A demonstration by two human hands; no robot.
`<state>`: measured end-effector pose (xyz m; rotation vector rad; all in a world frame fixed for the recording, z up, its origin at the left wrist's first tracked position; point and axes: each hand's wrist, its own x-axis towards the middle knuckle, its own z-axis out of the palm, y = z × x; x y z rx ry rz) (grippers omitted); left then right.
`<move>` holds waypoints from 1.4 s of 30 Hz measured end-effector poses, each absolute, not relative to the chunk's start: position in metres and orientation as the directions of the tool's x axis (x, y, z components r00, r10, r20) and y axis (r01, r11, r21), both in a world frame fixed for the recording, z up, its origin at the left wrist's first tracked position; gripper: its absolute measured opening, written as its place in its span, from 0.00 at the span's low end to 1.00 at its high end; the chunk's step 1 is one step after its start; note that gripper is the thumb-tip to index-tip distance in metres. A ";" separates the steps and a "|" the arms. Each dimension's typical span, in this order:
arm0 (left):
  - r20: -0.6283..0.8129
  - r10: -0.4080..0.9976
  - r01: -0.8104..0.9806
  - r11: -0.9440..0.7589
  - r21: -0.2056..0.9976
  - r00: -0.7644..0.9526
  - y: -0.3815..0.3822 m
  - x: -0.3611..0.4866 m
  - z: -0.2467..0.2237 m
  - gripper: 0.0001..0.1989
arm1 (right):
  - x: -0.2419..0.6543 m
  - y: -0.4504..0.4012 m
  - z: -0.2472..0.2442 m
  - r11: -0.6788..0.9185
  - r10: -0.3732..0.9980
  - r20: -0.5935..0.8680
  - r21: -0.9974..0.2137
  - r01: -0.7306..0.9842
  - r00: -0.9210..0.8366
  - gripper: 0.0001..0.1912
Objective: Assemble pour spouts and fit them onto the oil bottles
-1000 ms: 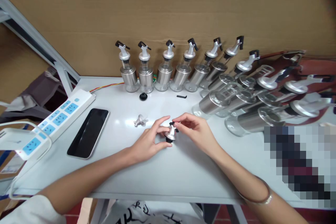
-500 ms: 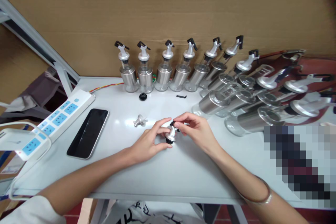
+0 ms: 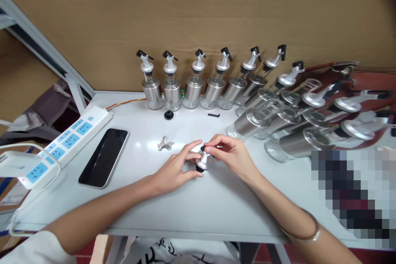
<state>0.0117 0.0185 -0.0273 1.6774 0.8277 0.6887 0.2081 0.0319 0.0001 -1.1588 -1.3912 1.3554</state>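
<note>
Between my hands, above the table, is a silver pourer spout [image 3: 202, 161] with a black stopper at its base, tilted. My left hand [image 3: 177, 169] grips its lower part between thumb and fingers. My right hand [image 3: 227, 152] pinches a small black flip cap [image 3: 202, 148] at the spout's tip; its fingers hide part of the cap. Left of my hands lies a loose silver spout [image 3: 166, 142]. Farther back are a black rubber stopper [image 3: 168, 114] and a thin black lever piece [image 3: 213, 115].
Several glass-and-steel bottles [image 3: 193, 90] with pourers line the back and right. One bottle [image 3: 252, 121] has no pourer. A phone [image 3: 104, 157] and a white power strip [image 3: 66, 144] with cables lie left. A brown bag [image 3: 371, 84] sits behind the right bottles.
Both hands stay nearly in place around the pourer spout. The right fingers have shifted very slightly at the black cap; the loose parts have not moved.
</note>
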 end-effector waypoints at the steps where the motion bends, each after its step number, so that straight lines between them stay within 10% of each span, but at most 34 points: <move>1: 0.025 0.807 0.178 -0.161 0.971 0.590 0.018 0.011 -0.027 0.36 | 0.208 0.032 0.000 -0.011 0.978 -0.023 -0.998 0.057 -0.210 0.14; 13: -0.014 0.913 -0.122 0.070 0.990 0.409 0.023 0.016 -0.029 0.34 | 0.209 0.029 -0.001 0.359 0.915 0.251 -0.866 0.350 -0.317 0.21; 34: 0.067 0.907 -0.015 -0.066 0.998 0.415 0.019 0.013 -0.032 0.37 | 0.206 0.024 -0.004 0.376 0.921 0.303 -0.856 0.355 -0.243 0.14; 42: 0.173 0.930 0.037 -0.195 0.980 0.325 0.019 0.012 -0.035 0.09 | 0.204 0.021 -0.003 0.448 0.851 0.305 -0.847 0.286 -0.428 0.22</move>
